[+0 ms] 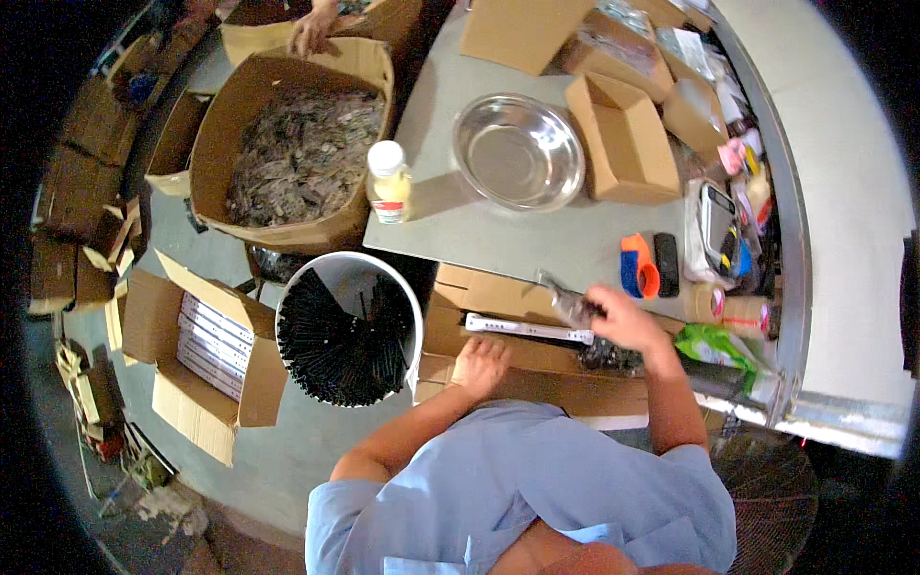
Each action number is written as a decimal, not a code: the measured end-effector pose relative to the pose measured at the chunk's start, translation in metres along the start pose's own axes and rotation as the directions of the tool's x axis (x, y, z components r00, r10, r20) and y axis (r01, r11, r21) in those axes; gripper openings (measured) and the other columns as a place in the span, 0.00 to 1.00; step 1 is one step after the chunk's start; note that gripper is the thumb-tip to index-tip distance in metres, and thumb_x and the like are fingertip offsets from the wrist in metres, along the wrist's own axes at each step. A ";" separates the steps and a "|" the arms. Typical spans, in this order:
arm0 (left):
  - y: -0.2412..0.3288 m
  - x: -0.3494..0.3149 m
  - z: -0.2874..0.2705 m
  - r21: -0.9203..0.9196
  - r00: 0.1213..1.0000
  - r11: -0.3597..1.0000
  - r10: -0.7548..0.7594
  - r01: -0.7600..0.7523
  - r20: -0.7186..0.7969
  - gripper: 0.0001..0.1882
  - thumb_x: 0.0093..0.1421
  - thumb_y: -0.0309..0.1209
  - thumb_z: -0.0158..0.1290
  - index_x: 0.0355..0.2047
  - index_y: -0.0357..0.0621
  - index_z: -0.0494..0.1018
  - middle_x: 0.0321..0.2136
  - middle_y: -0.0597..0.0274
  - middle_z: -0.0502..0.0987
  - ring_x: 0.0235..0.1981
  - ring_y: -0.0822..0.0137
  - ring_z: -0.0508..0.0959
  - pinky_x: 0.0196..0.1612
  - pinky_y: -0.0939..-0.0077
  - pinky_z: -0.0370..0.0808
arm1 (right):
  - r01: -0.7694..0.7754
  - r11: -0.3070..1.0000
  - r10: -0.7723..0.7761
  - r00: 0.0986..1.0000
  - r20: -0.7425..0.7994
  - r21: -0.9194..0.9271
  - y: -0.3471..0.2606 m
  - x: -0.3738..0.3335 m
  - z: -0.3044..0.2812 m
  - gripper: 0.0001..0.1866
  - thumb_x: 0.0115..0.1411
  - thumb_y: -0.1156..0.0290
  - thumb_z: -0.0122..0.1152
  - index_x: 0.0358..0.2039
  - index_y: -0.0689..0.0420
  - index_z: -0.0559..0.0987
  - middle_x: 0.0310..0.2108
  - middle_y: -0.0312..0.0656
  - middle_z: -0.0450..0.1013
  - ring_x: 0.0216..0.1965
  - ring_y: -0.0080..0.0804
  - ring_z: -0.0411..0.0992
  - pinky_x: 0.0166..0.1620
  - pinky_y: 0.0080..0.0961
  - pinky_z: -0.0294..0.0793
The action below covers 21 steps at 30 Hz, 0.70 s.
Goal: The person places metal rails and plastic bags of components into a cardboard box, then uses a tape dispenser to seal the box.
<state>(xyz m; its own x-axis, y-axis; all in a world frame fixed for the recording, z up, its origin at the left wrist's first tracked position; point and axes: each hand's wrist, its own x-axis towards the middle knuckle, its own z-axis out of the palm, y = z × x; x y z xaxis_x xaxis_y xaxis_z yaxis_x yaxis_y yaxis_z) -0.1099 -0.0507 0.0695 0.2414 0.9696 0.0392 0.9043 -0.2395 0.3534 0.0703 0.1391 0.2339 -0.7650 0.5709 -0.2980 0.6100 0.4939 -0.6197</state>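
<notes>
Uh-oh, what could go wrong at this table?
Maybe these:
The bottle stands near the edge of the table, so a bump might tip it off.
The clear plastic bag in the right hand could slip if the grip loosens.
The bucket is close to the left forearm, so an elbow might knock it.

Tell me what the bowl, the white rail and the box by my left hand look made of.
Bowl: polished metal, likely steel, from its bright reflections. Rail: smooth white; its holes suggest painted metal, possibly plastic. Box: matte cardboard, judging by brown, folding flaps.
</notes>
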 end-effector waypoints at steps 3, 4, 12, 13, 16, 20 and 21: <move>0.008 0.001 -0.009 -0.024 0.993 0.999 0.039 -0.042 -0.114 0.12 0.50 0.37 0.50 0.35 0.49 0.72 0.35 0.64 0.74 0.40 0.65 0.74 0.46 0.66 0.65 | 0.065 0.998 -0.066 0.990 0.126 0.014 0.073 -0.058 0.062 0.12 0.44 0.75 0.57 0.31 0.61 0.69 0.29 0.48 0.66 0.33 0.41 0.68 0.36 0.34 0.67; 0.012 0.002 -0.015 -0.087 0.989 0.996 0.017 -0.030 -0.144 0.10 0.47 0.36 0.53 0.30 0.49 0.71 0.30 0.65 0.73 0.37 0.65 0.74 0.45 0.68 0.65 | 0.153 0.988 -0.155 0.983 0.095 0.030 0.102 -0.073 0.087 0.12 0.44 0.74 0.58 0.31 0.61 0.70 0.29 0.49 0.66 0.33 0.44 0.68 0.37 0.35 0.67; 0.024 -0.013 -0.005 0.035 0.982 0.999 -0.026 0.033 -0.189 0.16 0.45 0.43 0.58 0.31 0.49 0.72 0.29 0.64 0.75 0.35 0.65 0.75 0.43 0.64 0.68 | -0.042 0.998 0.038 0.996 0.086 0.036 0.125 -0.112 0.109 0.15 0.53 0.68 0.56 0.40 0.60 0.76 0.37 0.51 0.74 0.37 0.47 0.72 0.42 0.35 0.70; 0.025 -0.012 -0.008 0.049 0.982 0.998 -0.019 0.028 -0.190 0.16 0.45 0.43 0.58 0.31 0.49 0.72 0.29 0.64 0.75 0.35 0.65 0.75 0.43 0.64 0.68 | -0.119 0.992 0.116 0.992 0.059 0.051 0.116 -0.116 0.094 0.14 0.53 0.67 0.56 0.39 0.60 0.76 0.36 0.51 0.74 0.38 0.47 0.72 0.41 0.34 0.70; 0.034 -0.013 -0.014 0.055 0.983 0.997 -0.043 0.054 -0.176 0.16 0.45 0.43 0.59 0.32 0.50 0.72 0.29 0.65 0.75 0.34 0.65 0.76 0.42 0.64 0.68 | -0.172 0.985 0.172 0.978 -0.118 0.011 0.137 -0.144 0.082 0.12 0.54 0.65 0.56 0.37 0.57 0.77 0.33 0.51 0.74 0.36 0.44 0.73 0.39 0.33 0.71; 0.038 -0.016 -0.015 0.064 0.977 0.998 -0.015 0.029 -0.213 0.16 0.46 0.42 0.58 0.32 0.50 0.72 0.29 0.65 0.75 0.35 0.65 0.76 0.42 0.64 0.68 | -0.340 0.812 0.239 0.935 -0.260 -0.475 0.181 -0.178 0.082 0.11 0.53 0.68 0.57 0.39 0.50 0.74 0.37 0.46 0.71 0.42 0.43 0.70 0.43 0.38 0.67; 0.039 -0.017 -0.015 0.058 0.977 0.998 -0.009 0.022 -0.211 0.16 0.46 0.42 0.58 0.32 0.50 0.72 0.29 0.65 0.75 0.35 0.64 0.76 0.42 0.64 0.69 | -0.422 0.678 0.342 0.906 -0.249 -0.602 0.185 -0.183 0.085 0.12 0.52 0.69 0.57 0.39 0.48 0.73 0.38 0.44 0.70 0.45 0.44 0.68 0.45 0.41 0.65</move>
<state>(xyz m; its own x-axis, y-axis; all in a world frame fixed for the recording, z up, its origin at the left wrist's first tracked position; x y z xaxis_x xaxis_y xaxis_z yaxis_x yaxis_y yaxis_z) -0.0845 -0.0757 0.0968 0.1531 0.9605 0.2326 0.9283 -0.2205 0.2995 0.3052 0.0702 0.1125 -0.4328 0.8497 -0.3013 0.8606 0.4889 0.1425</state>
